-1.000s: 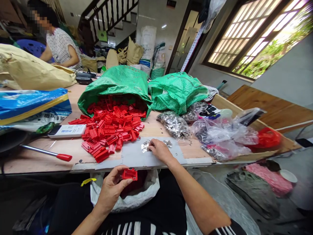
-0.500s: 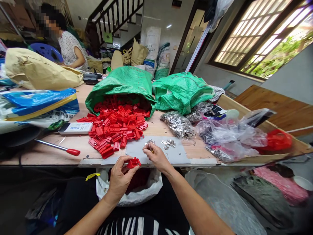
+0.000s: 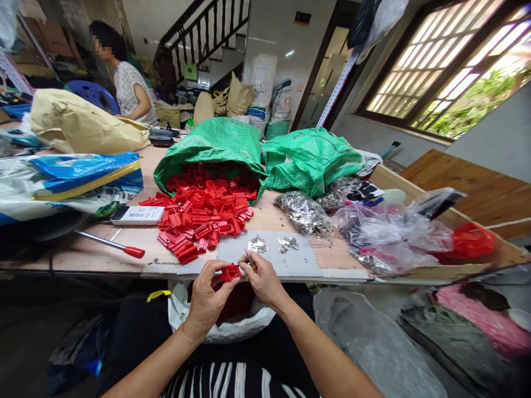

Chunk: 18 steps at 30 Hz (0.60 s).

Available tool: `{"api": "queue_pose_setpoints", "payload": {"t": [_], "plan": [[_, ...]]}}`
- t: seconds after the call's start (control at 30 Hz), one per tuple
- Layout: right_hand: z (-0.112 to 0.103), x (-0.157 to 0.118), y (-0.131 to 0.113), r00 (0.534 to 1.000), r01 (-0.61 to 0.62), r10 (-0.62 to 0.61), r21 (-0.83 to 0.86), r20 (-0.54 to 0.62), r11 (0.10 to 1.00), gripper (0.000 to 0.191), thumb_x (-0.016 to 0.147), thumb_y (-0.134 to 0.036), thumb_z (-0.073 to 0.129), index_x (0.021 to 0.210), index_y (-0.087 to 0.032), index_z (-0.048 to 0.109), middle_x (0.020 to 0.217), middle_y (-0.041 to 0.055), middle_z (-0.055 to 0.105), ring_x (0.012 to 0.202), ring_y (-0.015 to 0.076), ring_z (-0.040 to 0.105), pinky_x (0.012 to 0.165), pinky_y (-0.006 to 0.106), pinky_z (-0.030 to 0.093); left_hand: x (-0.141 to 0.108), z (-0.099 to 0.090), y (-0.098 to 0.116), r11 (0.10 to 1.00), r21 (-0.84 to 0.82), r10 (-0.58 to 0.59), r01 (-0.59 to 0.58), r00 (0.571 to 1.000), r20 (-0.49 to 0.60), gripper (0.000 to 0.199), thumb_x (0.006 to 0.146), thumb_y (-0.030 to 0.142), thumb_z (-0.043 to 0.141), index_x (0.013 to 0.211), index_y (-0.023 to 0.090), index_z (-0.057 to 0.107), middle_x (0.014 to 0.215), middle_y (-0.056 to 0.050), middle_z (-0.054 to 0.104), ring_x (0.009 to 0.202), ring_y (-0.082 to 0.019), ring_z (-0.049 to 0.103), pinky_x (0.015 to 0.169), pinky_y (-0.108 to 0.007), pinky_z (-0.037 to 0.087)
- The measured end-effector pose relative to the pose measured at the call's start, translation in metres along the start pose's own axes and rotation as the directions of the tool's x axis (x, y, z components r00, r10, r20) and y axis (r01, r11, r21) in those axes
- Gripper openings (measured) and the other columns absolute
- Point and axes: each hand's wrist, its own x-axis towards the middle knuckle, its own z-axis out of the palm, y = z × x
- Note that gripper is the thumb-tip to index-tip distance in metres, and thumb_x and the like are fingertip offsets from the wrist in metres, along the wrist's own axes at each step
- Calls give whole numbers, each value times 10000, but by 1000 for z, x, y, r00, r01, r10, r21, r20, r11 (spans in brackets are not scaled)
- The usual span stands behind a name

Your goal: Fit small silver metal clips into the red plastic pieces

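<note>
My left hand (image 3: pixel 211 290) pinches a red plastic part (image 3: pixel 230 272) between thumb and fingers, just in front of the table's edge. Close beside it, my right hand (image 3: pixel 264 279) is closed on a thin pointed tool (image 3: pixel 249 257) with a yellowish part; its exact kind is unclear. The right fingertips meet the part's right end, and any small piece between them is too small to make out. Beyond the hands, two little heaps of flat metal pieces (image 3: pixel 258 244) lie on a grey sheet (image 3: pixel 232 251). A pile of similar red parts (image 3: pixel 203 213) spills from a green woven sack (image 3: pixel 219 138).
Right of the pile are a second green sack (image 3: pixel 311 157), a bag of metal pieces (image 3: pixel 302 213) and clear plastic bags (image 3: pixel 385 226). A red-tipped lever (image 3: pixel 133 252) and a white box (image 3: pixel 139 215) lie left. Below the hands hangs a white sack (image 3: pixel 244 330). A person (image 3: pixel 133 94) sits far left.
My right hand has come down and left from above the grey sheet to the red part in my left hand. The view has shifted slightly.
</note>
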Motion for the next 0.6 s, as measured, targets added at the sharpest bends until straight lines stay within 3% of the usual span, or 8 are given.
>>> {"api": "queue_pose_setpoints", "payload": {"t": [0.37, 0.6], "plan": [[1, -5, -4, 996, 87, -88, -138, 3, 987, 38, 850, -203, 453, 858, -204, 491, 798, 6, 560, 730, 141, 504, 674, 251, 400, 1, -1, 2, 993, 61, 104, -106, 994, 31, 202, 789, 231, 634, 985, 216, 583, 952, -53, 605, 909, -194, 596, 758, -323, 535], [0, -8, -4, 996, 93, -92, -135, 10, 986, 93, 848, -213, 477, 938, -207, 500, 806, 0, 546, 723, 137, 503, 688, 254, 401, 2, -2, 7, 986, 78, 144, -149, 988, 59, 225, 791, 190, 619, 1013, 226, 616, 955, -54, 634, 918, -198, 609, 808, -333, 514]]}}
